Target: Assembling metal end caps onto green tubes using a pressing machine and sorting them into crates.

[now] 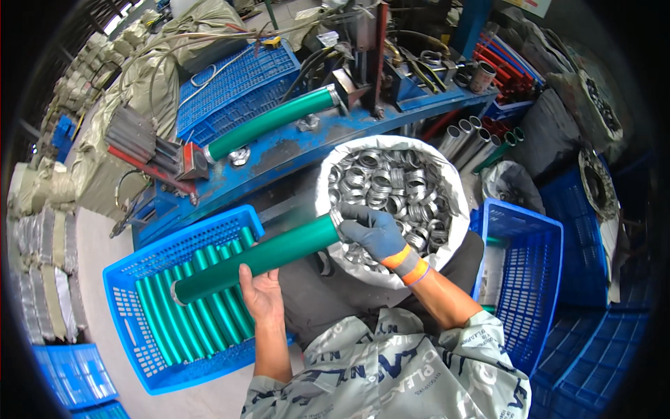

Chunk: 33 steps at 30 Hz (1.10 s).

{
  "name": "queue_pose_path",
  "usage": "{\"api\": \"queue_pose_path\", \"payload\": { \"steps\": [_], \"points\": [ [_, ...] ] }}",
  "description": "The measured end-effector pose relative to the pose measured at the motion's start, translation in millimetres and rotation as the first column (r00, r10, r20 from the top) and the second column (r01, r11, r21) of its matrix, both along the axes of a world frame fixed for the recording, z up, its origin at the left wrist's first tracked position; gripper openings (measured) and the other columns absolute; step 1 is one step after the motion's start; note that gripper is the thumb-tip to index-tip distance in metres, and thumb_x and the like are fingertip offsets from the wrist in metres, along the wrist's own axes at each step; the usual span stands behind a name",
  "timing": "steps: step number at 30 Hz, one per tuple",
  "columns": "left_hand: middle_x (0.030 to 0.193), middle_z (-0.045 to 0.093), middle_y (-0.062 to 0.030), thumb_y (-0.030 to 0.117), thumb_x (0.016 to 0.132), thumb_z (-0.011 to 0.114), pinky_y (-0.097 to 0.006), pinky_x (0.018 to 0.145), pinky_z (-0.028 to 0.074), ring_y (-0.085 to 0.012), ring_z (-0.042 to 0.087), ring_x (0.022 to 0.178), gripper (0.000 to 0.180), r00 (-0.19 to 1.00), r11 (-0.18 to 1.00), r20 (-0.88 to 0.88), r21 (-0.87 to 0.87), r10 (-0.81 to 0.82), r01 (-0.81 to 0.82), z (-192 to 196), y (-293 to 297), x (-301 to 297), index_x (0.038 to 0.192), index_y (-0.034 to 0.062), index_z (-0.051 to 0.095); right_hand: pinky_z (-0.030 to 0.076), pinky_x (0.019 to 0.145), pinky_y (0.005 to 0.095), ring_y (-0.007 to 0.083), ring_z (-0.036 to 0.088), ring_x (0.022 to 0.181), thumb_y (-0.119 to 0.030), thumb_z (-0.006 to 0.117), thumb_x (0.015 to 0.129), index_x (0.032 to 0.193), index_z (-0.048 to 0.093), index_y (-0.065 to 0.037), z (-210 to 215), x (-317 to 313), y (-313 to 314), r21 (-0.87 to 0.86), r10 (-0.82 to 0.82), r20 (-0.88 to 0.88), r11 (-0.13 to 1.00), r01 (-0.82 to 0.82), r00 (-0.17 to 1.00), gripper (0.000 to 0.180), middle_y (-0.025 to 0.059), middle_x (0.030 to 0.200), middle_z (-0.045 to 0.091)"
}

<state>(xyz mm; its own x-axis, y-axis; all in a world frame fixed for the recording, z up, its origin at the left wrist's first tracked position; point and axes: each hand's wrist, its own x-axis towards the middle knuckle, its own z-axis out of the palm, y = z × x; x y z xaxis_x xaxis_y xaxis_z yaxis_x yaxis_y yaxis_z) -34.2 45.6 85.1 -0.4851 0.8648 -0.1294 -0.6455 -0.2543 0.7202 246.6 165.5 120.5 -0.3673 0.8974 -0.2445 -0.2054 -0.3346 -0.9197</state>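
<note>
A green metal tube [279, 250] lies slantwise across my lap, a silvery ring at each end. My bare left hand [261, 292] supports it from below near its left part, thumb on the near side and fingers curled behind. My right hand [368, 229], in a grey-blue glove with an orange cuff, is closed round the silver ring [337, 218] at the tube's right end. Just beyond that hand stands a white sack [457, 202] full of threaded metal rings [380, 180]. Another green tube [276, 122] is held lengthwise in the blue bench machine [272, 157].
At the left a blue crate [124, 318] holds several green tubes [202, 328]. A second blue crate [534, 216] stands at the right. Bare metal tubes [471, 136] lean behind the sack. Blue crates [244, 84] and sacks [206, 28] crowd the back.
</note>
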Motion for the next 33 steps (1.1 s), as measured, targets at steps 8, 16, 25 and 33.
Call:
{"api": "queue_pose_path", "payload": {
  "steps": [8, 16, 25, 33],
  "points": [
    [0.152, 0.072, -0.0147, 0.045, 0.113, 0.078, -0.050, 0.126, 0.056, -0.0310, 0.068, 0.145, 0.056, 0.950, 0.992, 0.294, 0.025, 0.108, -0.120, -0.9, 12.0, -58.4, 0.149, 0.0037, 0.067, 0.057, 0.109, 0.0312, 0.0132, 0.072, 0.123, -0.031, 0.070, 0.118, 0.154, 0.073, 0.001, 9.5, -67.7, 127.7, 0.235, -0.027, -0.010, 0.972, 0.029, 1.000, 0.048, 0.0072, 0.139, 0.079],
    [0.143, 0.072, -0.0123, 0.042, 0.113, 0.077, -0.047, 0.122, 0.054, -0.0278, 0.067, 0.138, 0.051, 0.941, 0.981, 0.299, 0.069, 0.155, -0.183, 31.2, -19.5, -106.7, 0.142, 0.0008, 0.067, 0.045, 0.127, 0.0542, 0.0384, 0.057, 0.152, -0.030, 0.078, 0.098, 0.162, 0.060, -0.019, 13.1, -216.4, 276.1, 0.768, -0.578, 0.635, 0.398, -0.502, 0.513, 0.067, 0.0127, 0.165, 0.060],
    [0.152, 0.068, -0.0136, 0.045, 0.114, 0.076, -0.044, 0.121, 0.055, -0.0272, 0.063, 0.146, 0.055, 0.972, 0.987, 0.186, -0.099, 0.143, -0.126, -1.1, 0.4, -93.2, 0.149, 0.0043, 0.065, 0.053, 0.117, 0.0586, 0.0409, 0.076, 0.125, -0.034, 0.088, 0.087, 0.144, 0.071, -0.021, 14.4, -163.6, 296.2, 0.757, -0.533, 0.653, 0.436, -0.486, 0.538, 0.061, 0.0139, 0.134, 0.079],
    [0.168, 0.058, -0.0118, 0.045, 0.112, 0.080, -0.053, 0.135, 0.039, -0.0297, 0.050, 0.161, 0.071, 0.982, 0.986, 0.145, -0.099, -0.118, 0.133, -18.9, 148.0, -17.8, 0.165, 0.0056, 0.054, 0.060, 0.100, 0.0359, 0.0198, 0.073, 0.115, -0.004, 0.079, 0.093, 0.156, 0.061, 0.004, 56.4, 52.2, 136.4, 0.751, -0.555, 0.080, 0.580, 0.315, 0.828, 0.066, 0.0126, 0.130, 0.077]
  ]
}}
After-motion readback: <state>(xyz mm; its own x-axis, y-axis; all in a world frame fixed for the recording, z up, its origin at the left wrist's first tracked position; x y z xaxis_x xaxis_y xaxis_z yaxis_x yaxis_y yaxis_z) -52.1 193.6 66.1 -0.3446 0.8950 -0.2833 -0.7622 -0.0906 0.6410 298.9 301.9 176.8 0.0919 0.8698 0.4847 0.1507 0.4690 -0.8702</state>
